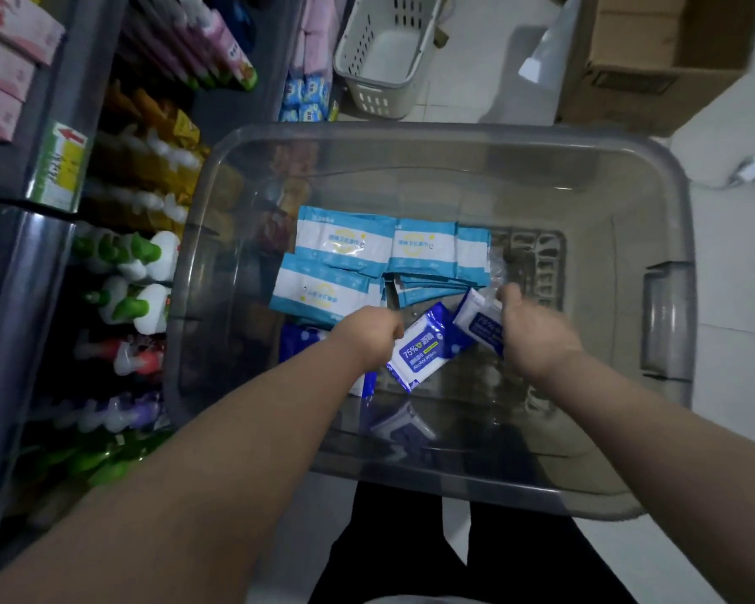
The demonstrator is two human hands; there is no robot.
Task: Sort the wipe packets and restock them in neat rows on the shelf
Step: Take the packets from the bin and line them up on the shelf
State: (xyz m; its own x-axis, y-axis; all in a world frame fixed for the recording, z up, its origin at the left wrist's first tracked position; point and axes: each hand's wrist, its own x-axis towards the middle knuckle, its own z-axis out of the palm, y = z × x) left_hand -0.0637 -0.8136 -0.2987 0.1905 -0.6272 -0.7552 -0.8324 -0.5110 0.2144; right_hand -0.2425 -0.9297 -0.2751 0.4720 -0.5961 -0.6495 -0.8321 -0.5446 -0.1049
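Observation:
A clear grey plastic bin (667,237) sits on the floor in front of me. Inside lie several light-blue and white wipe packets (345,246), stacked toward the left and middle. My left hand (367,335) is shut on a dark-blue alcohol wipe packet (423,346) labelled 75%. My right hand (530,329) is shut on another dark-blue wipe packet (480,320), tilted up beside the first. More dark-blue packets (297,340) lie under my left wrist, partly hidden.
Store shelves (22,263) on the left hold spray bottles (145,298) and pink packs (1,58). A white perforated basket (384,50) and an open cardboard box (663,58) stand on the tiled floor beyond the bin.

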